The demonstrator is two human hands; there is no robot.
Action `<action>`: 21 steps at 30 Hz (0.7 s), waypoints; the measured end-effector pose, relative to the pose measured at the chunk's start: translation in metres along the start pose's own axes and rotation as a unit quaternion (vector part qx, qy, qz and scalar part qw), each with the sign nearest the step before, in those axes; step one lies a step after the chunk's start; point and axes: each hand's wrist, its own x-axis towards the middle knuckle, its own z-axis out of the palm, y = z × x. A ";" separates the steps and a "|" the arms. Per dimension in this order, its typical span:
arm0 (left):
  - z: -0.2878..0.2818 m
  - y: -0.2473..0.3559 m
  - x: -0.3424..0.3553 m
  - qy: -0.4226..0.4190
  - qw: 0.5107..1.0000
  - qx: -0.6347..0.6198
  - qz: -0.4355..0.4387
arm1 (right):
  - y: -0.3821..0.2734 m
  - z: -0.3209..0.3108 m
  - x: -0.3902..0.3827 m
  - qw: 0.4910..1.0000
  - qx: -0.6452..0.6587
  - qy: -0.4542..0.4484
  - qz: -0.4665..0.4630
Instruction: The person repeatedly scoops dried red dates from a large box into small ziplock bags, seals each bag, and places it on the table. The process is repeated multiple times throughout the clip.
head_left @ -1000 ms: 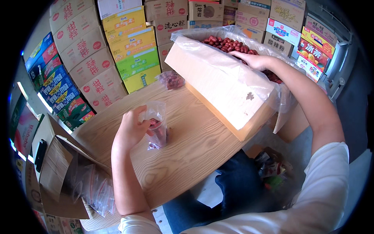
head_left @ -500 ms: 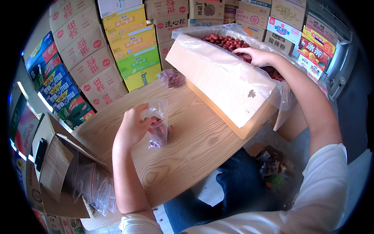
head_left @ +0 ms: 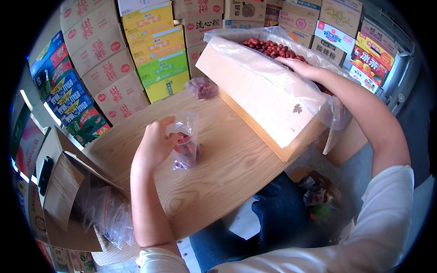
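Observation:
My left hand [head_left: 155, 142] is at the left edge of a small clear plastic bag [head_left: 189, 120] on the wooden table, thumb and fingers closed on its side. The bag stands upright, its top gaping, with dark red dried dates [head_left: 184, 152] in its lower part. My right hand [head_left: 298, 68] reaches into a large tilted carton [head_left: 259, 91] lined with clear plastic and filled with red dates [head_left: 268, 47]. The thumb side lies stretched over the dates; the other fingers are hidden among them and behind the liner, so their grip does not show.
A filled bag of dates [head_left: 201, 88] lies on the table [head_left: 218, 182] by the carton's far left corner. At the left, an opened cardboard box [head_left: 68, 200] holds several empty zip bags [head_left: 111, 218]. Stacked cartons [head_left: 107, 68] line the back. Litter [head_left: 318, 193] lies in a box below.
My right hand has sunk lower into the dates, and its forearm has shifted slightly right. The left hand and small bag stay almost in place; the thumb has drawn back slightly.

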 end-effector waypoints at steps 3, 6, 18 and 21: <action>0.001 0.001 0.000 0.000 1.000 0.009 -0.012 | 0.008 0.004 0.003 1.000 0.027 0.002 -0.012; -0.001 -0.002 -0.002 0.001 1.000 0.022 -0.018 | -0.005 0.007 0.001 0.999 0.035 0.002 0.004; 0.001 0.000 -0.001 0.003 1.000 0.016 -0.006 | -0.020 0.001 -0.005 0.992 -0.099 0.070 0.042; 0.000 -0.001 -0.002 0.003 1.000 0.019 -0.005 | -0.031 0.001 -0.007 0.990 -0.110 0.073 0.058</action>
